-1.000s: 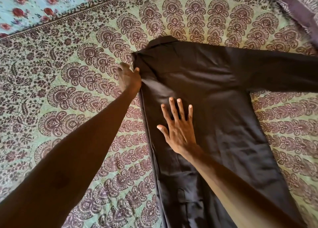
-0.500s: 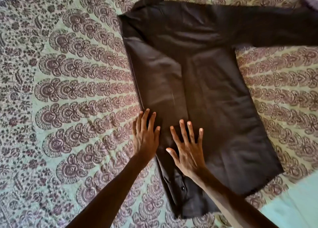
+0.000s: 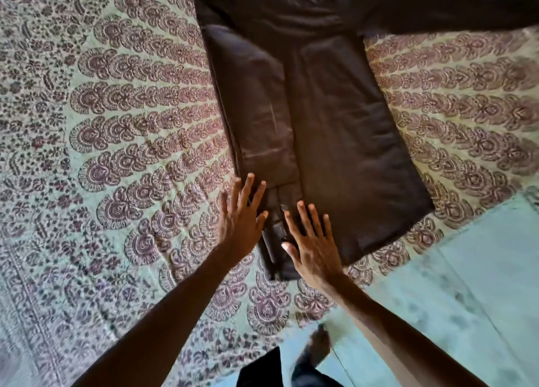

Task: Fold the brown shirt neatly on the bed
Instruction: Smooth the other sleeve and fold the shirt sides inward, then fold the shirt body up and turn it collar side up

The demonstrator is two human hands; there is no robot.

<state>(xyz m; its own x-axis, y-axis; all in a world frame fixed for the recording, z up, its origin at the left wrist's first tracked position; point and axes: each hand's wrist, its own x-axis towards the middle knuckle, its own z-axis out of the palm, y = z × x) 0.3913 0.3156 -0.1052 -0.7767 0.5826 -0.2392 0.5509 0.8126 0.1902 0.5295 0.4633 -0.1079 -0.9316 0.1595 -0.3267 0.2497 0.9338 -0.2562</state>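
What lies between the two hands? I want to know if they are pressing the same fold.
In the head view, a narrow strip of the brown shirt, its buttoned hem edge, lies between the left hand and right hand.

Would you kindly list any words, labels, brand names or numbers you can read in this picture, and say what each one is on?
None: no readable text appears anywhere.
The brown shirt shows no label, tag or print.
The bedspread bears only a paisley-like pattern, no lettering.
The left hand and right hand carry nothing written.
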